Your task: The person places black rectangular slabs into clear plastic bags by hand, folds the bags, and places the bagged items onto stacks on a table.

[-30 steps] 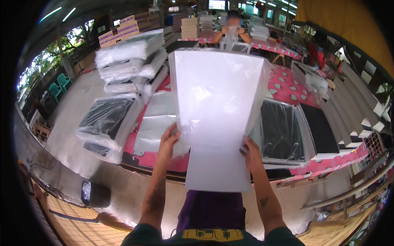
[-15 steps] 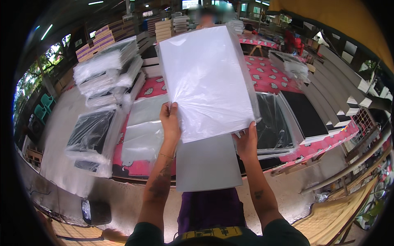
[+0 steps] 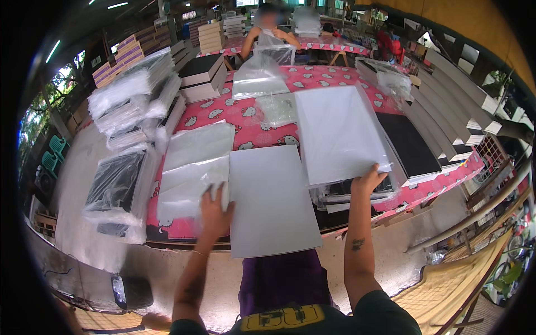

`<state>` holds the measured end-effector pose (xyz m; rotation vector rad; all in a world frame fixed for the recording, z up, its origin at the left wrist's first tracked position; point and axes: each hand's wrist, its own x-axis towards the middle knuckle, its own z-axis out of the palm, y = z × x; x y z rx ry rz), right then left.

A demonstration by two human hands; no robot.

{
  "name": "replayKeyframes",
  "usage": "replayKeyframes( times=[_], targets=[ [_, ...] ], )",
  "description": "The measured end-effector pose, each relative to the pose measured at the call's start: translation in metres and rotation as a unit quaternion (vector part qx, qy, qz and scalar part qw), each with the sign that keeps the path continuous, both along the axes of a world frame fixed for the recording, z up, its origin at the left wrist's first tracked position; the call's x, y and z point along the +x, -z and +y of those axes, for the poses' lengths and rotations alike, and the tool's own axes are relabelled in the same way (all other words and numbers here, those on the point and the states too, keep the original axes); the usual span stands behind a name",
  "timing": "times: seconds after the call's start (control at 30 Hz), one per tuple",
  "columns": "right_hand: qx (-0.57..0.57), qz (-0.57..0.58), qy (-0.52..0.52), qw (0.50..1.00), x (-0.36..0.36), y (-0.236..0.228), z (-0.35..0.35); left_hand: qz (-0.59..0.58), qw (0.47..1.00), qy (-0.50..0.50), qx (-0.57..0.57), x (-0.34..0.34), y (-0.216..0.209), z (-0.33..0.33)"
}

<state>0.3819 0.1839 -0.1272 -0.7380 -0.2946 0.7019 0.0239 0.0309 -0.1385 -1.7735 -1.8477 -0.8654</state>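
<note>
My right hand (image 3: 369, 180) pinches the lower right corner of a white board in a clear plastic bag (image 3: 341, 131). That bagged board lies over a stack of plastic-wrapped black boards (image 3: 385, 193), which it mostly hides. Fingers spread, my left hand (image 3: 215, 215) hovers or rests by the near end of a pile of clear plastic bags (image 3: 195, 151); whether it touches them I cannot tell. Just right of that hand, a plain pale grey board (image 3: 273, 201) sits at the table's near edge, partly overhanging it.
Wrapped stacks (image 3: 134, 89) rise at the left, with a lower wrapped black stack (image 3: 117, 181) nearer. Black boards (image 3: 406, 146) and tall grey-white stacks (image 3: 446, 120) line the right. Across the pink patterned table (image 3: 215, 113), another person's hands (image 3: 273, 34) hold a plastic bag (image 3: 259, 75).
The bagged white board has gone from the middle, held up in both hands, to the right, down over the wrapped stack. My left hand has let go and moved down and left.
</note>
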Motion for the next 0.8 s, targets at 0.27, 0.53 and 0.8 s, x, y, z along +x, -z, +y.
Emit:
replayKeyframes(
  times=[0.27, 0.53, 0.8],
  targets=[
    [-0.154, -0.195, 0.143, 0.958, 0.046, 0.023, 0.000, -0.222, 0.967, -0.069, -0.101, -0.090, -0.016, -0.012],
    [0.123, -0.713, -0.200, 0.661, -0.090, -0.006, -0.052, -0.234, 0.923, 0.285, -0.106, 0.027, -0.088, -0.005],
    [0.051, -0.316, -0.532, 0.784, -0.098, -0.012, -0.052, -0.433, 0.875, 0.199, -0.085, -0.009, -0.106, 0.011]
  ],
)
